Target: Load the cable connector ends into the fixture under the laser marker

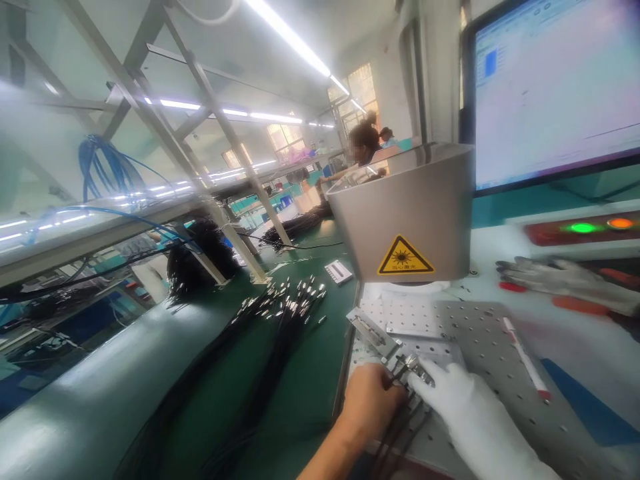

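My bare left hand (371,400) and my white-gloved right hand (463,407) meet on a perforated metal plate (480,340). Both grip a small bunch of black cables (400,427) whose metal tips (411,363) lie against a small fixture (373,330) on the plate. The cables trail back toward me between the two wrists. Directly above the plate hangs a grey laser housing (405,207) with a yellow warning sticker (405,257).
A long bundle of black cables with metal ends (285,307) lies on the green bench (310,373) to the left. A red-and-white pen (525,360) lies on the plate. A spare glove (565,277), indicator lamps (583,228) and a monitor (550,87) are at right. A person (363,143) works further back.
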The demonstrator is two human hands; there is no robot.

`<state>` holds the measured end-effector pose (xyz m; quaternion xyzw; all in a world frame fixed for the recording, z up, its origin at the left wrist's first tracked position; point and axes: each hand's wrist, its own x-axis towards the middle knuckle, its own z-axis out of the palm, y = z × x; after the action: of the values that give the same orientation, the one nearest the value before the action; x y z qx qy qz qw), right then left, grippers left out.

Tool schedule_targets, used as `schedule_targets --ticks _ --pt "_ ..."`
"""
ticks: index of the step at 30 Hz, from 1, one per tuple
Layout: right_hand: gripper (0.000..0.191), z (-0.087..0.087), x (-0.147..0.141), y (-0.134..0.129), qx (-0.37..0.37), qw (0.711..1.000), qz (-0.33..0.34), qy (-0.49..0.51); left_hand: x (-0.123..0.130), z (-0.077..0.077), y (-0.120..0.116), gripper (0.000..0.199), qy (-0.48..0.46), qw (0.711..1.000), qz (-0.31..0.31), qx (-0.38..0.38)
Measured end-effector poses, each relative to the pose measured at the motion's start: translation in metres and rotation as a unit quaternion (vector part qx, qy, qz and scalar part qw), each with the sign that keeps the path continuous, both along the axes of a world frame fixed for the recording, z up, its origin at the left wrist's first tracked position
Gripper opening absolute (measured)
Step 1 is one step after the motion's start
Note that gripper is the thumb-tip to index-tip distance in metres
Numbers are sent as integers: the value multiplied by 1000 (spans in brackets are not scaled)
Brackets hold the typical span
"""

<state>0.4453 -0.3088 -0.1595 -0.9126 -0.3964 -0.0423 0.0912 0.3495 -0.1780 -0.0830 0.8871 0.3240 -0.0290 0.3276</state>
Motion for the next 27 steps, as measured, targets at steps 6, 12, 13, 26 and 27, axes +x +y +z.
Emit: schedule_targets --ticks 6,12,13,26,27 --pt "34 0 -2 5 46 997 -61 22 -6 15 5 26 -81 997 -3 -16" --pt "36 3 -4 10 52 993 -103 27 -5 2 12 7 -113 992 14 -62" --pt "36 4 -4 11 51 992 -107 34 -5 -1 12 6 -115 991 21 -66" --pt "35 -2 5 1 38 998 -9 52 2 16 -2 22 -33 995 41 86" --pt "35 -3 5 2 38 998 -17 51 3 16 -3 19 -24 995 42 93"
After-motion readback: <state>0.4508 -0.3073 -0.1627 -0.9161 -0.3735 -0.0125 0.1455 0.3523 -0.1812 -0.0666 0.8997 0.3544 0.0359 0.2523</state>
